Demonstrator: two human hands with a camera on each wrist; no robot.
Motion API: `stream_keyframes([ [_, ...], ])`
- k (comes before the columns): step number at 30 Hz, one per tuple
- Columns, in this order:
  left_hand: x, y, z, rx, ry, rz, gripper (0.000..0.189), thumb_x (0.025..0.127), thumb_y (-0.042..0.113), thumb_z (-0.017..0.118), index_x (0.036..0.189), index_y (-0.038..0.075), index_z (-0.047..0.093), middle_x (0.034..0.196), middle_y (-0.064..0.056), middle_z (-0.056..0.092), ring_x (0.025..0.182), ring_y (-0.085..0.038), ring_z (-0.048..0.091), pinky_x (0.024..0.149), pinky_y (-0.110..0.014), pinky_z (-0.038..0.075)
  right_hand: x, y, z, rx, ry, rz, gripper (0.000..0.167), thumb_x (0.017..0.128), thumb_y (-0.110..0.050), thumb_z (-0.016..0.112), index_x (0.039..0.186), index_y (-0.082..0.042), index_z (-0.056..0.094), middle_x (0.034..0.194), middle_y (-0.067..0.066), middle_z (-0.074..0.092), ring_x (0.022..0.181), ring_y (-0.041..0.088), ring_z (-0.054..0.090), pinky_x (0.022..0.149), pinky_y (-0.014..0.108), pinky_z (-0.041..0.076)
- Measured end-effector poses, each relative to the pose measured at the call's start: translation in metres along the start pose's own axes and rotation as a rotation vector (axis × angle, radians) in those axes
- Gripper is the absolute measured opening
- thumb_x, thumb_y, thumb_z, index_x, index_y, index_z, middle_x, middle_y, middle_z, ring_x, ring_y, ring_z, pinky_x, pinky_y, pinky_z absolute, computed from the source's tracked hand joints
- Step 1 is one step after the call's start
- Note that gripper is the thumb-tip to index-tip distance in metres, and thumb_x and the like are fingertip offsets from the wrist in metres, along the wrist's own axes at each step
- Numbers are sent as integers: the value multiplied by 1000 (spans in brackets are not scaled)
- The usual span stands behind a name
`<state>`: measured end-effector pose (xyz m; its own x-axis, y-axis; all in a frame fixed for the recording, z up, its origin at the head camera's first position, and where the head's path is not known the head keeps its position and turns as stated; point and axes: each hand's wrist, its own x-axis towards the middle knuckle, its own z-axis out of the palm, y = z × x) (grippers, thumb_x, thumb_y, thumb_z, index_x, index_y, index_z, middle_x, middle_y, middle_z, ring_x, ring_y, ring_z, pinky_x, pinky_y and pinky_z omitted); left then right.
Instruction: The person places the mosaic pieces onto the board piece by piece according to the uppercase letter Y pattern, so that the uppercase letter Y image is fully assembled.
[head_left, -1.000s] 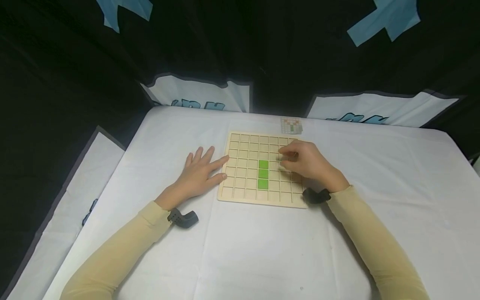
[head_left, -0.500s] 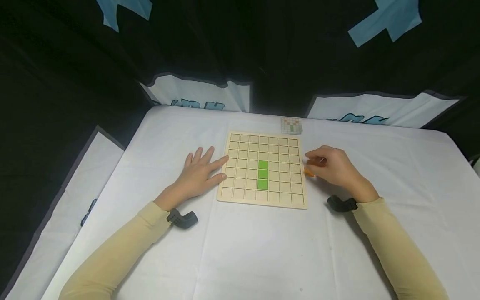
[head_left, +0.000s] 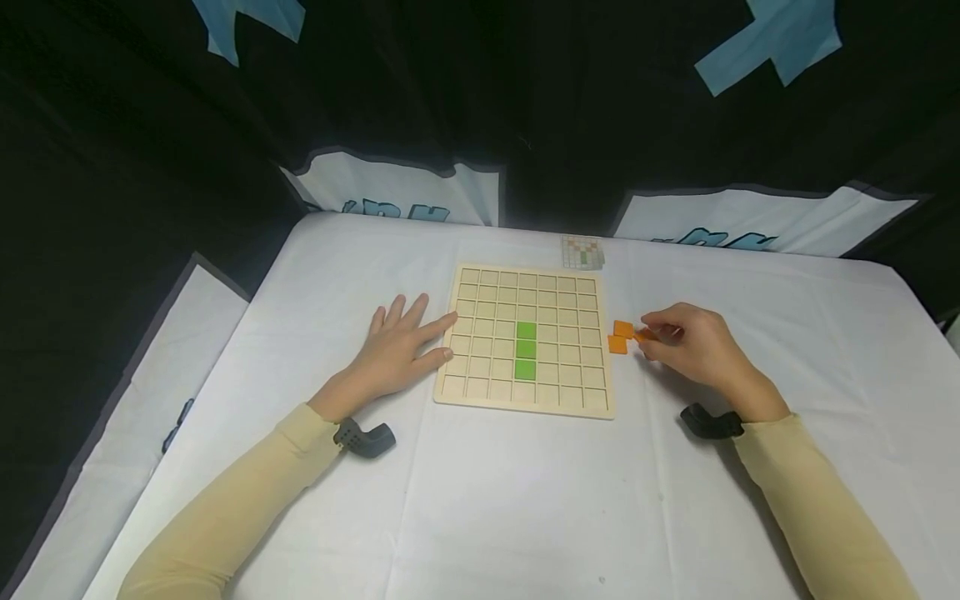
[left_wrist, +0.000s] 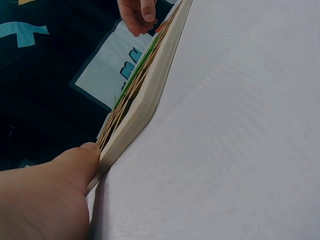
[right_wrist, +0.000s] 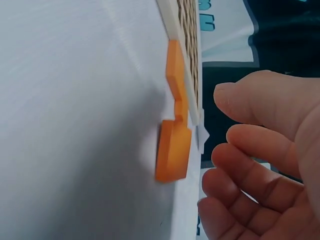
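Note:
My left hand (head_left: 390,354) lies with its fingers spread beside a square wooden grid board (head_left: 491,392); its index finger and thumb rest on the board's left edge. Three green squares (head_left: 527,349) stand in a column in the grid. Right of the board lie several orange square tiles, one upper tile (head_left: 623,329), one lower tile (head_left: 617,344) and one right tile (head_left: 645,335). Over the right tile hovers my right hand (head_left: 693,346), fingers loosely bent. The right wrist view shows its thumb (right_wrist: 235,97) apart from the fingers, with nothing visible between them and the orange tile (right_wrist: 172,150).
A small card (head_left: 582,252) printed with a coloured grid lies behind the board. White cloth (head_left: 525,500) covers the table. Black curtain (head_left: 480,100) hangs at the back, with strips of blue tape (head_left: 787,37) on it.
My right hand has moved from over the board's right side to the right, beyond its edge. The orange tiles beside the board have come into sight. My left hand stays put.

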<state>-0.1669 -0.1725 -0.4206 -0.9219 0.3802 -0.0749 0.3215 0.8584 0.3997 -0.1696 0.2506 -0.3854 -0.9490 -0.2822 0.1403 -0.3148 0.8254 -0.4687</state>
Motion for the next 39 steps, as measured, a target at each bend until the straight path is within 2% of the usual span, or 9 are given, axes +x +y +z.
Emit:
stream_keyframes([
  [6,0,-1,0,-2,0,3,60,103,50,51,158,28,40,170,-24,13,156,-53,0,123,-71,-2,-7,6,-1,-20,30,7,35,81,-10,83,111,5,75,99,20,74,85,28,66,73,31,52],
  [14,0,-1,1,-5,6,12,61,103,50,52,158,28,40,170,-24,14,156,-53,0,123,-71,-2,-13,8,2,-24,-18,90,38,82,-11,82,114,7,73,109,26,72,92,33,65,82,45,55],
  [23,0,-1,0,-8,5,11,61,103,50,51,158,28,39,170,-24,13,156,-53,-1,123,-71,-2,-13,9,7,-45,-37,117,39,81,-14,84,113,5,73,104,23,72,85,28,59,75,35,51],
  [31,-1,-1,-1,-13,4,13,61,103,50,52,158,27,39,170,-25,14,156,-54,0,122,-72,-2,-11,8,9,-60,-35,107,36,80,-11,82,111,5,73,100,22,71,83,28,57,73,34,49],
  [39,0,-2,0,-10,-1,9,61,103,51,51,158,28,39,170,-24,13,156,-53,-1,123,-71,-3,-11,8,9,-54,-43,95,35,81,-3,79,115,5,72,109,25,71,88,31,60,80,43,52],
])
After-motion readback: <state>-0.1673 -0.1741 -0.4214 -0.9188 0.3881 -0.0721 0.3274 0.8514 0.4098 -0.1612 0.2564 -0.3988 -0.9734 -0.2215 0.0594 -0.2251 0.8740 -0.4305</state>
